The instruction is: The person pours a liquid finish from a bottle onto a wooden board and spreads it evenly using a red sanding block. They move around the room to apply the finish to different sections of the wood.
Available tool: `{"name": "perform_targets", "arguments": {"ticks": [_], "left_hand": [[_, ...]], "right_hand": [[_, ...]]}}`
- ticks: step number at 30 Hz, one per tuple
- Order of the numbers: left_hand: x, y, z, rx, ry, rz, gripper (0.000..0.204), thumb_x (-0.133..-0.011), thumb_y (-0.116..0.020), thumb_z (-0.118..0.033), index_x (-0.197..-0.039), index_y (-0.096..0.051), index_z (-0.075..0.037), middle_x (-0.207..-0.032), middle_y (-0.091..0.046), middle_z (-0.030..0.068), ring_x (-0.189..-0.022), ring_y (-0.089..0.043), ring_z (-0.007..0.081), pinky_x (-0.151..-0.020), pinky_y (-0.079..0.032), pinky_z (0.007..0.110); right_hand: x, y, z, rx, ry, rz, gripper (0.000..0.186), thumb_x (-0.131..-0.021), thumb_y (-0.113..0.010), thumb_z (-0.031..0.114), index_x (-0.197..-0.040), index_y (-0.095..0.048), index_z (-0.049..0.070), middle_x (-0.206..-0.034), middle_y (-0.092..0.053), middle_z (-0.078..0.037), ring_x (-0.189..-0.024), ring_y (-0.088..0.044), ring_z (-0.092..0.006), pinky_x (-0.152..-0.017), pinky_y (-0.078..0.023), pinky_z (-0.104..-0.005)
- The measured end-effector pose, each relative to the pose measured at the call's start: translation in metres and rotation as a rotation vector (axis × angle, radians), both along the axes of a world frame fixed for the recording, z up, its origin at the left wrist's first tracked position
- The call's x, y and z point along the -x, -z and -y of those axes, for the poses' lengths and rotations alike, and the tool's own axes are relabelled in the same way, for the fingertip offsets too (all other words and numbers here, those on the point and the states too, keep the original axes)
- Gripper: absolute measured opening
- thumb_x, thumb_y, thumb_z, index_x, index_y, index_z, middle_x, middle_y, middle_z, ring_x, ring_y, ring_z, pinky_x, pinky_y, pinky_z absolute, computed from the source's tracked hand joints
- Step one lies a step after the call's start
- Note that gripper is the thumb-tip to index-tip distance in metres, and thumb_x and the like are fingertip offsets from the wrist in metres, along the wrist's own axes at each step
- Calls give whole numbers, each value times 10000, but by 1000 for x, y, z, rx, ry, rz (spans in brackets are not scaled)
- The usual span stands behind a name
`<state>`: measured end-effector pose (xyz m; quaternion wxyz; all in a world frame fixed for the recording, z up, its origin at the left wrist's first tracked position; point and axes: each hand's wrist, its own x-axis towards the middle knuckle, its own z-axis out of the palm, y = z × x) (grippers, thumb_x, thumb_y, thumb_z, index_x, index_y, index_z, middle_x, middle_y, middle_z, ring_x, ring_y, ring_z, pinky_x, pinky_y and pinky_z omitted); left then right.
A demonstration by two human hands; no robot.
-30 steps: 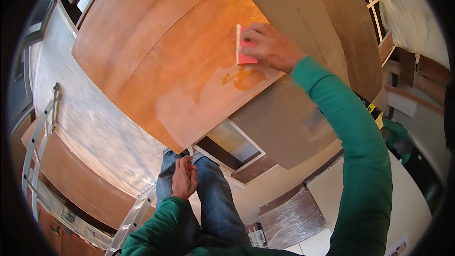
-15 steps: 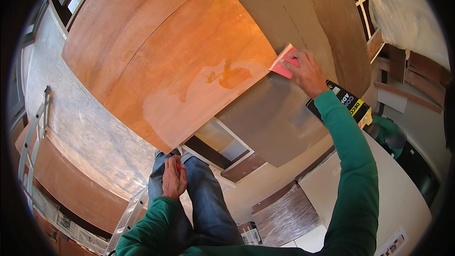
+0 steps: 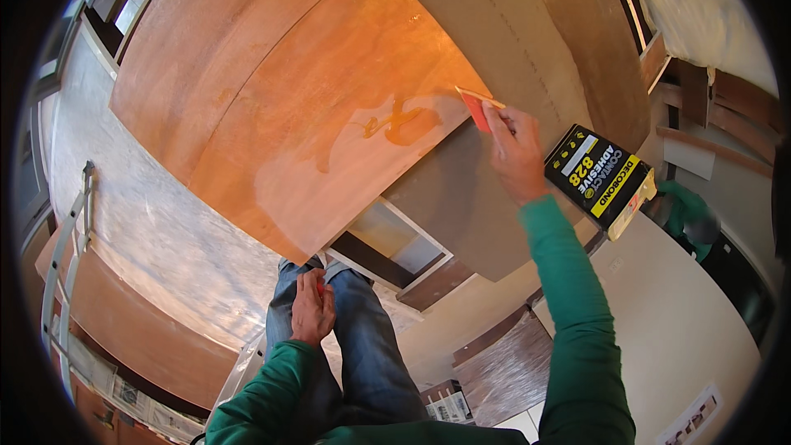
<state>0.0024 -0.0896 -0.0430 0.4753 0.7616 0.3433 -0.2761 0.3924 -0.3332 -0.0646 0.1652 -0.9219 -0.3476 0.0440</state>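
Observation:
My right hand (image 3: 519, 152) grips a red plastic spreader (image 3: 475, 111), its edge coated with amber glue. The spreader is at the right edge of an orange-brown wooden panel (image 3: 280, 74). A wet puddle of amber glue (image 3: 412, 128) lies on that panel, with a paler smeared patch around it. In front of my knees, my left hand (image 3: 313, 311) is closed on something small and red, mostly hidden by the fingers. Right of my right wrist stands a black and yellow adhesive tin (image 3: 595, 177), its side smeared with glue.
A grey-brown sheet (image 3: 486, 189) lies beside and under the orange panel. Below it shows a white-edged frame opening (image 3: 395, 243). An aluminium ladder (image 3: 70, 255) stands at the left. Another person in a green sleeve (image 3: 688, 218) is at the far right. Plastic sheeting (image 3: 700, 0) hangs at upper right.
My right hand has moved left with the spreader, which has turned so its glued edge faces up and away. More of the tin shows. My left hand stays closed near my knees.

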Motion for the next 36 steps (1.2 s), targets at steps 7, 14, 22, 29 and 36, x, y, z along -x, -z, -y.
{"name": "perform_targets", "arguments": {"ticks": [7, 14, 22, 29, 36], "left_hand": [[8, 0, -6, 21, 24, 21, 346, -983, -579, -92, -1319, -523, -28, -1151, -569, 235, -1053, -604, 424, -922, -506, 486], [14, -4, -18, 29, 46, 37, 334, -978, -582, -90, -1302, -528, -29, -1133, -571, 239, -1044, -593, 440, -915, -502, 493], [27, -1, -29, 31, 59, 106, 319, -976, -585, -88, -1285, -533, -26, -1113, -565, 236, -1022, -589, 434, -894, -496, 496], [34, -1, -37, 17, 47, 170, 320, -977, -584, -86, -1287, -533, -24, -1129, -568, 242, -1021, -597, 432, -908, -502, 489], [38, -2, -39, 54, 65, 104, 335, -976, -583, -80, -1302, -531, -18, -1151, -568, 248, -1041, -608, 434, -933, -504, 484]], "right_hand": [[92, 29, -16, 175, -79, -36, 528, -876, -673, -3, -1399, -628, 48, -1132, -598, -106, -1033, -605, -325, -885, -554, -389], [31, -18, -37, 165, 175, 88, 474, -875, -656, -15, -1335, -673, 96, -1134, -613, -108, -1022, -605, -339, -922, -523, -451], [-13, 22, -2, 148, -151, 47, 643, -769, -659, -113, -1333, -684, 194, -1204, -627, -58, -1096, -612, -312, -907, -584, -412], [40, 0, 47, 74, 14, 30, 591, -766, -644, -134, -1258, -751, 175, -1198, -656, -66, -1087, -636, -304, -939, -570, -387], [7, -5, -38, -12, -51, 111, 539, -791, -629, -112, -1234, -762, 165, -1193, -661, -70, -1109, -639, -286, -960, -556, -384]]}}
